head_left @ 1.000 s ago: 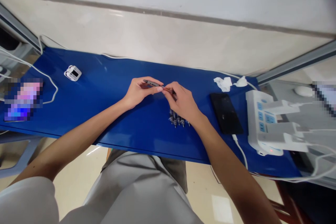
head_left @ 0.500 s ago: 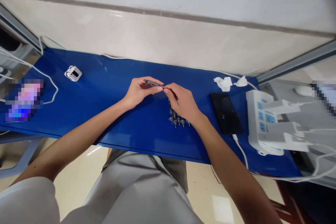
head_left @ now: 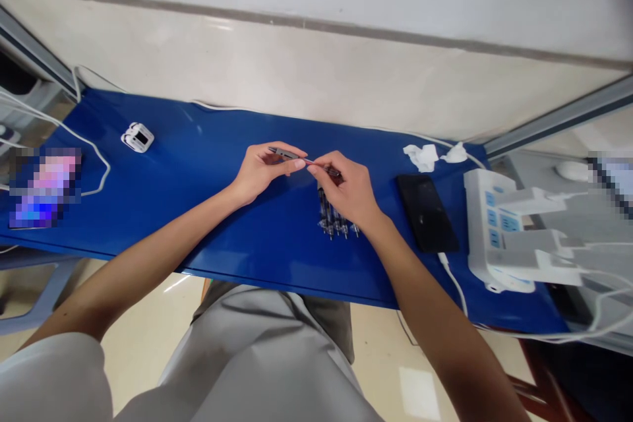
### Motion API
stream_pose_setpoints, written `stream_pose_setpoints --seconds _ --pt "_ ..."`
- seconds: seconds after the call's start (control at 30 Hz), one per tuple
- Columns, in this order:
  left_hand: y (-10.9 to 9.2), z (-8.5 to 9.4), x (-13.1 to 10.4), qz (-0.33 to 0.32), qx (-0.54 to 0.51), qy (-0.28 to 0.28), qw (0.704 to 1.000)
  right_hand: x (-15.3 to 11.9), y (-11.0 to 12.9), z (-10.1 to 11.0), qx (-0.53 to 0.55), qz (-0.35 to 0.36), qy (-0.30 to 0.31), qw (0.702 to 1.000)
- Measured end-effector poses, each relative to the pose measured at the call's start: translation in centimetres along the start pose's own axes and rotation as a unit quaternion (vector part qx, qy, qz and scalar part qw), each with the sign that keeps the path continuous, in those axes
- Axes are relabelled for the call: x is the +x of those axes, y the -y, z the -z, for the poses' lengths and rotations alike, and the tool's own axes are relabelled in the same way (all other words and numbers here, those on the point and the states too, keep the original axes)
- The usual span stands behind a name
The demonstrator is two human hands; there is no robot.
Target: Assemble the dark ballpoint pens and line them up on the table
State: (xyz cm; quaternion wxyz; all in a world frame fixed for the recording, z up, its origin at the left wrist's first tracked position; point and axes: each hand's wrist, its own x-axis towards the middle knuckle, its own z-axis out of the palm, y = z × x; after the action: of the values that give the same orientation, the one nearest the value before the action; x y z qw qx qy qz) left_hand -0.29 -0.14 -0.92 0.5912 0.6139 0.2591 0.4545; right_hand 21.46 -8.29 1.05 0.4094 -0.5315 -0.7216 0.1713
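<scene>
Over the middle of the blue desk, my left hand [head_left: 262, 173] is closed around a grey and black pen barrel [head_left: 283, 153], pinched between thumb and fingers. My right hand [head_left: 346, 184] is closed on a dark pen part [head_left: 334, 173], which shows between its thumb and fingers. A thin reddish rod, like a pen refill [head_left: 308, 161], spans the small gap between both hands' fingertips. Just below my right hand lie several dark pens [head_left: 336, 214] with clear tips, side by side on the desk and partly covered by that hand.
On the right are a black phone [head_left: 428, 212] with a white cable, crumpled tissues [head_left: 421, 157] and a white power strip [head_left: 477, 231] full of chargers. To the left lie a small white device [head_left: 137, 138] and a blurred-out phone [head_left: 45, 188]. A wall [head_left: 297, 72] backs the desk.
My right hand has turned and shifted slightly right, so the dark part in it shows more. More of the reddish rod is visible between the hands. My left hand has barely moved.
</scene>
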Motion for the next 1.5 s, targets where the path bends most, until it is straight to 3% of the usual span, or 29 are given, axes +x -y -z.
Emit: stream_pose_setpoints --seconds 0.17,0.43,0.67,0.9,1.0,1.13,1.27,1.5 --pt "-0.1 -0.1 -0.1 0.004 0.001 0.006 1.000 0.1 0.6 0.3 0.022 -0.017 0.009 1.000" --pt "0.0 0.5 0.3 -0.007 0.008 -0.019 1.000 0.4 0.5 0.2 0.047 -0.021 -0.059 0.997" --pt "-0.3 0.7 0.3 -0.029 0.049 -0.004 0.998 0.5 0.5 0.5 0.108 -0.056 -0.035 0.992" --pt "-0.4 0.6 0.1 -0.011 0.045 0.033 0.998 1.0 -0.6 0.2 0.301 -0.052 -0.077 0.949" --pt "-0.2 -0.1 -0.4 0.003 0.041 0.042 0.998 1.2 -0.6 -0.1 0.303 -0.036 -0.107 0.946" --pt "0.0 -1.0 -1.0 0.010 0.040 0.030 0.999 1.0 -0.1 -0.6 0.327 -0.047 -0.097 0.939" --pt "0.1 -1.5 -1.4 0.002 0.053 0.019 0.998 0.7 -0.2 -1.2 0.328 -0.064 -0.141 0.932" --pt "-0.2 -2.0 -1.7 -0.010 0.080 0.019 0.997 1.2 0.0 -1.6 0.397 -0.100 -0.169 0.896"
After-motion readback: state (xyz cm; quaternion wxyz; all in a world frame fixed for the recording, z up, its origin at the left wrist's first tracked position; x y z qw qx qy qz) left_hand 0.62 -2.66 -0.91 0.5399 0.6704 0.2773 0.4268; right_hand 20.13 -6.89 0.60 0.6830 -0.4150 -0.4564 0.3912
